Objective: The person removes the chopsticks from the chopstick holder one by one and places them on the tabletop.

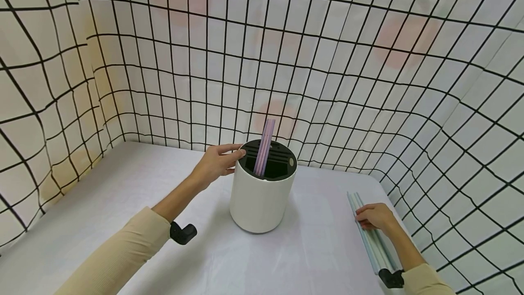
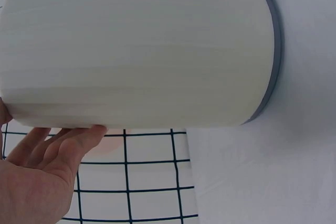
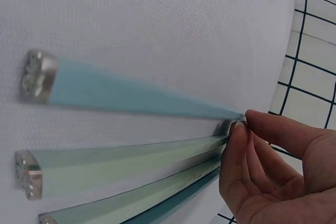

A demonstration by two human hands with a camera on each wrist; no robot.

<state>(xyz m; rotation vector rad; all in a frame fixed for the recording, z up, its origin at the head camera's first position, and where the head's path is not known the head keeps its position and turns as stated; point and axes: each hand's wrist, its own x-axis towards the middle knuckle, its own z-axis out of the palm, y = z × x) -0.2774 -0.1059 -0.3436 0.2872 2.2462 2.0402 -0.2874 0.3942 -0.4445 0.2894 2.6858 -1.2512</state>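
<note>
A white cylindrical utensil holder (image 1: 261, 204) with a black slotted top (image 1: 282, 174) stands upright. Several purple chopsticks (image 1: 264, 147) lean in its front opening. My left hand (image 1: 214, 165) grips the holder's upper left edge, thumb at the rim; in the left wrist view the fingers (image 2: 79, 142) lie against its side. Off to the right, several light blue and pale green chopsticks (image 3: 121, 166) with silver end caps lie side by side. My right hand (image 1: 376, 216) is over them, pinching a light blue chopstick (image 3: 126, 90) near its far end between thumb and fingertips.
A white cloth (image 1: 319, 249) covers the table. Behind and along both sides rises a white curtain with a black grid (image 1: 245, 58), close to the chopsticks on the right. A black wrist mount (image 1: 183, 233) sticks out from the left sleeve.
</note>
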